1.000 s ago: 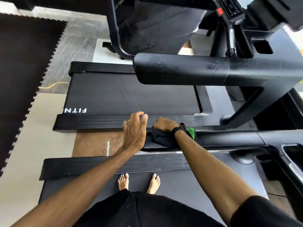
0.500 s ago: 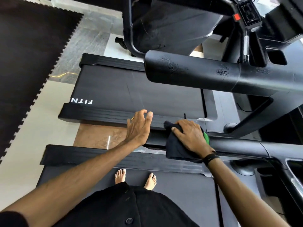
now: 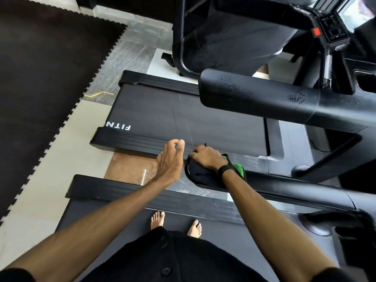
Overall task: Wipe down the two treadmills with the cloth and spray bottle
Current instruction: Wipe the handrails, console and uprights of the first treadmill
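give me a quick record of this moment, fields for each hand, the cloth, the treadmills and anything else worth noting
right hand: grips the cloth, pressing it on the near handrail's end
left hand: open, fingers straight, beside the rail end, holding nothing
cloth: dark with green part, bunched over the near handrail
far handrail: droplets on top
spray bottle: not in view
person: barefoot on near treadmill belt

Bright daylight enters from the upper right — blown-out glare there; wide-angle bending curves the edges, and fine detail is slightly soft.
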